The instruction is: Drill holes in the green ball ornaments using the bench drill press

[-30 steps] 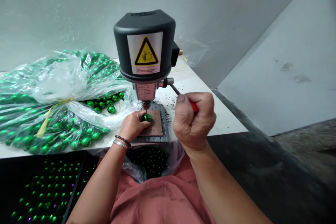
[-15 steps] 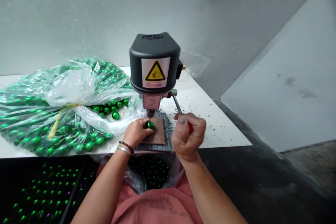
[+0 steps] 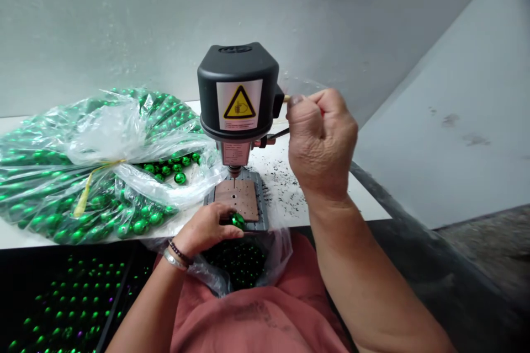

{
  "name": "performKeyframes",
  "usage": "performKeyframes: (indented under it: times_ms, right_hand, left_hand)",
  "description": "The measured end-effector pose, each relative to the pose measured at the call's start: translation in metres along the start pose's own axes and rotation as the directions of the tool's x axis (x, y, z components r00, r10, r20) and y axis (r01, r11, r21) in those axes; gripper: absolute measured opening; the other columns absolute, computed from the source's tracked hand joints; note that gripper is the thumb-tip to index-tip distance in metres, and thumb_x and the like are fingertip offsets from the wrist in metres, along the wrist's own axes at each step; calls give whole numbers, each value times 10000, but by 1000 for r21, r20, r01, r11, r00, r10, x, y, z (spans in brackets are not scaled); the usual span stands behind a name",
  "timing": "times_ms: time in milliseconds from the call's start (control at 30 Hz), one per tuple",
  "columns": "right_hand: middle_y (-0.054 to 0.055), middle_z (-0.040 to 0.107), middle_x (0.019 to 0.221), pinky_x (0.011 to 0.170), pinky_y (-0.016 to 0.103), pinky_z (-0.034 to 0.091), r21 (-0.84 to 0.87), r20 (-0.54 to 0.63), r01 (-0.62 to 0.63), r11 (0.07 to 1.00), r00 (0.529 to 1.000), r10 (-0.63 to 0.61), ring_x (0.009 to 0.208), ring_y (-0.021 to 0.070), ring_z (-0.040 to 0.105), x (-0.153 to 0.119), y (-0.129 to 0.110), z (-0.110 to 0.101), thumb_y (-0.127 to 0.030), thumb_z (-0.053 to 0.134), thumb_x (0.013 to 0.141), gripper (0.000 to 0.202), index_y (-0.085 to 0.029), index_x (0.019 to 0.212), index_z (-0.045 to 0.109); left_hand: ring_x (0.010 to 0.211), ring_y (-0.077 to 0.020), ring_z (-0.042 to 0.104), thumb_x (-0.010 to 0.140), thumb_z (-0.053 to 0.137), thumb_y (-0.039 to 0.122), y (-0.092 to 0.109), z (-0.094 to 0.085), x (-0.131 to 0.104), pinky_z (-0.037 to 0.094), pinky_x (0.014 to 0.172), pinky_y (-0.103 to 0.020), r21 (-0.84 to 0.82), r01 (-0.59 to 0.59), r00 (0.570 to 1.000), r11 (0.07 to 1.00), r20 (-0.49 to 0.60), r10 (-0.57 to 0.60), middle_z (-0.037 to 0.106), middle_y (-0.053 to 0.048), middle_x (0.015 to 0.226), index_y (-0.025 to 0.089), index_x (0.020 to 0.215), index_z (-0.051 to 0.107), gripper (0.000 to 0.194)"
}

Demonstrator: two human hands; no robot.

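Observation:
A small black drill press (image 3: 238,94) with a warning sticker stands on the table in front of me. My left hand (image 3: 211,226) holds a shiny green ball (image 3: 237,221) between thumb and fingers, at the front edge of the drill's base (image 3: 260,215). Behind it, the brown board (image 3: 244,198) on the base shows a dark hole under the drill bit (image 3: 234,182). My right hand (image 3: 323,143) is closed round the end of the feed lever (image 3: 281,133), raised beside the drill head; its grip is mostly hidden.
To the left lies a large clear plastic bag (image 3: 103,138) full of green balls, tied with yellow string. Several loose balls (image 3: 178,168) sit beside it. Dark shavings (image 3: 285,182) litter the white table. Below its edge, an open plastic bag (image 3: 281,248) holds more balls.
The green ball has come off the board toward me in my left hand, baring the hole beneath the bit. My right hand has swung the lever up.

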State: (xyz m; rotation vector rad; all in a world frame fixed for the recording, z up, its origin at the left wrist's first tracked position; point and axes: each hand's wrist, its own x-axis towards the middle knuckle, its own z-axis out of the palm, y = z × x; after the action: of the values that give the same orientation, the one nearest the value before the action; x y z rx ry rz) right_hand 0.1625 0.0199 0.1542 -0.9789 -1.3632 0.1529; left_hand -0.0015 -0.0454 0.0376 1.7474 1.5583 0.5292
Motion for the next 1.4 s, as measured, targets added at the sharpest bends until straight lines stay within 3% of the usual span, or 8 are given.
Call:
performKeyframes:
  times_ms: [133,300,400,467,533,733,833,1400]
  right_hand:
    - [-47,423,583,568,210,366,20,-20,46,999,999,-46,549,45,399,-3,4,1,-298,452,827,229,-183,634,412]
    - [-59,405,563,537,203,353,47,-27,93,995,995,-91,525,41,376,-3,7,2,-333,441,839,248,-182,643,426]
    - [-65,384,549,509,196,343,66,-30,91,994,996,-89,503,35,371,-3,8,2,-347,445,840,255,-182,646,429]
    - [-67,377,543,494,187,343,75,-21,74,994,997,-73,491,30,376,-4,7,2,-338,452,839,249,-181,647,427]
    - [-67,377,545,493,179,354,81,-19,58,995,998,-57,489,25,388,-5,6,1,-326,465,834,245,-180,643,418]
    - [-65,326,531,441,146,340,118,-6,49,992,999,-49,468,18,384,-6,3,-1,-323,470,826,247,-180,638,401]
    - [-59,305,543,445,136,337,125,-1,53,991,999,-53,480,17,381,-5,3,-1,-324,470,823,246,-182,636,394]
    - [-62,355,554,539,173,343,149,67,-14,989,998,4,501,28,344,-7,3,-6,-377,434,835,268,-187,654,379]
  left_hand:
    - [774,-172,595,638,666,503,-6,3,2,464,695,-263,-406,59,975,912,-171,-140,669,-60,866,159,873,666,416]
    - [576,-132,544,799,394,604,-7,-2,14,470,537,-275,-973,58,885,224,-54,-462,559,-27,645,151,716,542,483]
    - [661,-145,586,829,481,360,-4,-7,12,512,681,-329,-996,78,889,46,49,-456,565,-36,639,132,688,539,274]
    - [713,-130,595,727,568,136,-3,-7,9,501,771,-321,-995,45,905,84,5,-425,594,-34,695,116,734,567,21]
    - [730,-113,593,632,605,41,-4,-3,7,484,799,-295,-981,27,920,191,-50,-389,615,-25,752,114,847,595,227]
    - [824,-148,592,669,656,251,-19,11,15,462,772,-293,-626,21,930,779,-273,-245,640,-33,928,178,1178,513,533]
    - [904,-192,594,712,604,307,-27,15,22,456,814,-331,-353,32,922,935,-351,-164,645,-72,999,159,1131,543,449]
    - [1019,-229,572,812,476,280,-7,4,37,415,869,-339,301,84,975,950,-220,-17,657,-69,1082,216,1146,584,357]
